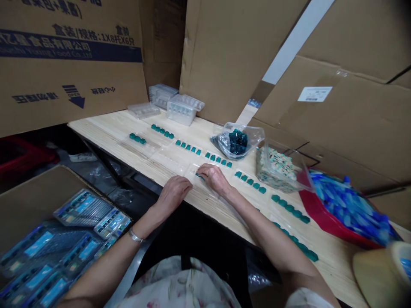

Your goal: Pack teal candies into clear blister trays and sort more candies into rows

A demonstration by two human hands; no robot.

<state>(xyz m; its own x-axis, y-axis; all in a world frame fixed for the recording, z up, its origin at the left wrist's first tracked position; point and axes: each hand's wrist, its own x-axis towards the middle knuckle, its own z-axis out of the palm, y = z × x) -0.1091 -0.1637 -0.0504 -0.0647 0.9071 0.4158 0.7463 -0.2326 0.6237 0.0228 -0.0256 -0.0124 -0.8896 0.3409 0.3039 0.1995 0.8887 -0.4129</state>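
Note:
My right hand [214, 177] is low over the table, its fingers pinched around a small dark green piece [200, 176]. Beneath it lies a clear plastic tray [192, 169], hard to see against the wood. Close by on the left, my left hand [175, 192] has its fingers curled and pressed together; anything in them is hidden. Beyond the hands runs a line of faceted green pieces [218, 160], set in short rows in clear trays. A short row of green pieces [137, 138] sits farther left. More green pieces [297, 243] lie to the right, partly behind my right forearm.
At the back stand an open bag of dark green pieces [238, 142], a clear box of small pale parts [276, 167] and stacked clear containers [183, 109]. A red basin [337, 229] holds blue pieces. A carton [28, 188] with packed blister packs is lower left.

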